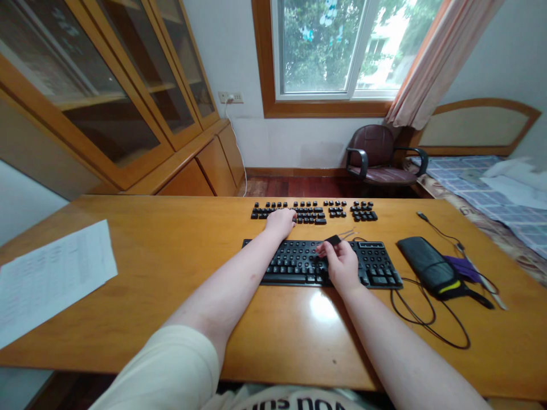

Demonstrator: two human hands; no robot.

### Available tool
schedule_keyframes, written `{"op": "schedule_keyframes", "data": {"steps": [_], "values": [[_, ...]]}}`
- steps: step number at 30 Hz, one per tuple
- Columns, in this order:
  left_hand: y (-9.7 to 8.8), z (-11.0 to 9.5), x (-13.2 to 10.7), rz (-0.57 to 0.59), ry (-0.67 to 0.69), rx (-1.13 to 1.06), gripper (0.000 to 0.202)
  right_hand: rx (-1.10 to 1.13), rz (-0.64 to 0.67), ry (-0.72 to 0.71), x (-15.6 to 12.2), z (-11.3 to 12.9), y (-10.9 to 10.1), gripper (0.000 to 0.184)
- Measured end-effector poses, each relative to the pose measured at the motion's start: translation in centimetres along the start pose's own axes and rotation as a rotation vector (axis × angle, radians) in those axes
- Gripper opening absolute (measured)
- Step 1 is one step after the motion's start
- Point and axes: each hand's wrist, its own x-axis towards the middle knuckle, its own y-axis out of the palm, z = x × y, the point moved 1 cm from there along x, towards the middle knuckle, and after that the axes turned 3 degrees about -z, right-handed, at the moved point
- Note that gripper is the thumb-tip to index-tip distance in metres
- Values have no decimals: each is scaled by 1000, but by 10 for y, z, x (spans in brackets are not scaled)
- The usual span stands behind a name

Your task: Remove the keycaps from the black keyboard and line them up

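Observation:
A black keyboard [376, 265] lies on the wooden desk [179, 267], its keys partly removed. Beyond it, loose black keycaps [337, 210] are laid out in rows. My left hand [281, 221] reaches over the keyboard and rests on the left part of the keycap rows, fingers curled down onto them; what it holds, if anything, is hidden. My right hand [339, 263] is over the middle of the keyboard, closed on a small black keycap puller [334, 240] with wire prongs pointing right.
A black pouch [429, 266], a purple item [464, 266] and a looping black cable [427, 319] lie right of the keyboard. A printed sheet [47, 279] lies at the desk's left. A brown armchair [380, 156], a bed [491, 193] and glass-door cabinets [111, 85] stand behind.

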Motion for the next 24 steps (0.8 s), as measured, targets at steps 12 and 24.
{"op": "schedule_keyframes", "data": {"steps": [12,24], "values": [[-47,-3,-30,-55,-10,-74,21,-1,-14,-5,0,1,-1,24],[-34,-5,-133,19,170,-249,27,-315,316,-121,3,1,3,23]]}}
